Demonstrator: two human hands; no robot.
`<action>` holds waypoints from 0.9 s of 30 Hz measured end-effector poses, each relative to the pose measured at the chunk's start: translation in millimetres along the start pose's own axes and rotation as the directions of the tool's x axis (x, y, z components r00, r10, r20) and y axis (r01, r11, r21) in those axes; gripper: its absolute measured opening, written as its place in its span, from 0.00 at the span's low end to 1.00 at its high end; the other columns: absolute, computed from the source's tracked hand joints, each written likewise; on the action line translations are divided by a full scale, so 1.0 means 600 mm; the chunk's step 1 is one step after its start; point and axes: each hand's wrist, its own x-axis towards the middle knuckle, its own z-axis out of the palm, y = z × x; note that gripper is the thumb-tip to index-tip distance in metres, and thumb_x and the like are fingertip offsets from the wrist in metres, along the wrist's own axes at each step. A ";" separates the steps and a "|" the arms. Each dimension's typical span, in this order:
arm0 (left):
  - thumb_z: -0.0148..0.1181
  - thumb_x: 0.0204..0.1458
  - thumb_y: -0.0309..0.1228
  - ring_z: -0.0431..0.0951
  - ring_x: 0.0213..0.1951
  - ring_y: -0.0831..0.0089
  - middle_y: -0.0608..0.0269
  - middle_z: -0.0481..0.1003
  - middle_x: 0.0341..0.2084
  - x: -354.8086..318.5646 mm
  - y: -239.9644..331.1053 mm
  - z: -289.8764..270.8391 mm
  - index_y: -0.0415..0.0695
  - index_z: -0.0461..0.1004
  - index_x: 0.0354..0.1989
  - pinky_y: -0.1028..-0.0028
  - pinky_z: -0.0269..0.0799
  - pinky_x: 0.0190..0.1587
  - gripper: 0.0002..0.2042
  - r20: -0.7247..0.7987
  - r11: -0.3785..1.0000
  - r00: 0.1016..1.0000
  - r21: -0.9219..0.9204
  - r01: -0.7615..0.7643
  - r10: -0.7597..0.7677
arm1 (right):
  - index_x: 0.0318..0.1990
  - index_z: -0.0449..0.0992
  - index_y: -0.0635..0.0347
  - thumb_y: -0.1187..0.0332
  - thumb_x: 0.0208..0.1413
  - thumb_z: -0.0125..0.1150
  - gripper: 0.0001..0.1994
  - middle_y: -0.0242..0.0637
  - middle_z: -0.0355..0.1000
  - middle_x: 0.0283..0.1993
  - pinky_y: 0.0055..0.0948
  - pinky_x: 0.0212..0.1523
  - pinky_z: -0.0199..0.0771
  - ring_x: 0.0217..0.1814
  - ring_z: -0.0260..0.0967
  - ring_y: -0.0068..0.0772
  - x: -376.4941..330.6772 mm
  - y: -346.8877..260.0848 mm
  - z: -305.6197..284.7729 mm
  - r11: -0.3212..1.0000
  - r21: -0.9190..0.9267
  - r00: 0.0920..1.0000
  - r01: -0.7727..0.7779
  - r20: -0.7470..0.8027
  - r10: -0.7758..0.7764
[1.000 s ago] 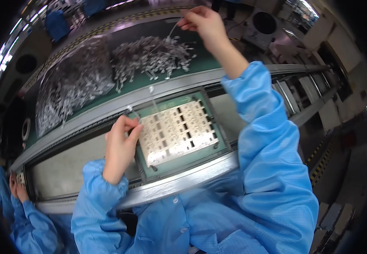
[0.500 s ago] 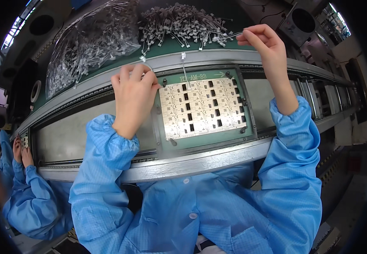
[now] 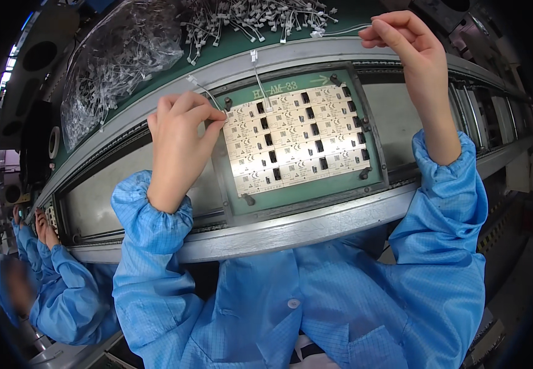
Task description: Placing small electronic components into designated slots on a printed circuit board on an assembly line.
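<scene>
A panel of pale circuit boards (image 3: 297,138) with black parts lies in a green fixture plate (image 3: 312,188) in front of me. At the panel's upper left corner, my left hand (image 3: 181,138) pinches one end of a short white cable (image 3: 205,90); its other connector sticks out toward the rail. A second white cable (image 3: 259,81) runs from the panel's top edge to the rail. My right hand (image 3: 413,55), raised at the upper right, pinches a thin cable (image 3: 347,30) whose white connector lies by the cable pile.
Loose white-connector cables (image 3: 248,18) are heaped on the green surface beyond the rail. Left of them lies a clear plastic bag (image 3: 122,64) full of cables. A metal rail (image 3: 297,229) borders the conveyor in front. A co-worker in blue (image 3: 72,295) sits at the far left.
My left hand has drawn back slightly from the panel's corner, exposing its fingertips and the cable. My right hand has drawn its cable farther out to the right. The whole view has shifted a little.
</scene>
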 end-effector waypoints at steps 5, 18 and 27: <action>0.66 0.50 0.27 0.70 0.50 0.60 0.70 0.77 0.40 -0.004 -0.002 -0.005 0.47 0.84 0.34 0.60 0.60 0.51 0.04 0.011 0.999 0.999 0.030 -0.031 0.031 | 0.40 0.78 0.66 0.72 0.64 0.61 0.05 0.44 0.82 0.35 0.30 0.44 0.80 0.38 0.81 0.35 -0.006 -0.019 0.028 0.985 0.164 0.995 -0.049 -0.080 0.063; 0.62 0.54 0.29 0.77 0.46 0.60 0.62 0.77 0.40 0.107 -0.074 -0.023 0.50 0.81 0.43 0.58 0.71 0.47 0.09 -0.092 0.967 0.985 0.224 -0.121 0.144 | 0.43 0.76 0.66 0.76 0.64 0.61 0.04 0.42 0.82 0.47 0.26 0.52 0.79 0.54 0.80 0.31 -0.065 -0.035 0.068 0.918 -0.394 0.965 0.039 0.253 0.068; 0.60 0.55 0.28 0.78 0.45 0.64 0.66 0.80 0.36 0.175 -0.141 0.028 0.48 0.81 0.43 0.59 0.69 0.48 0.08 0.095 0.753 0.942 0.578 -0.316 0.322 | 0.41 0.77 0.60 0.74 0.57 0.66 0.06 0.36 0.77 0.37 0.35 0.43 0.73 0.42 0.73 0.38 -0.072 0.011 0.098 0.815 -0.524 0.947 0.249 0.309 -0.090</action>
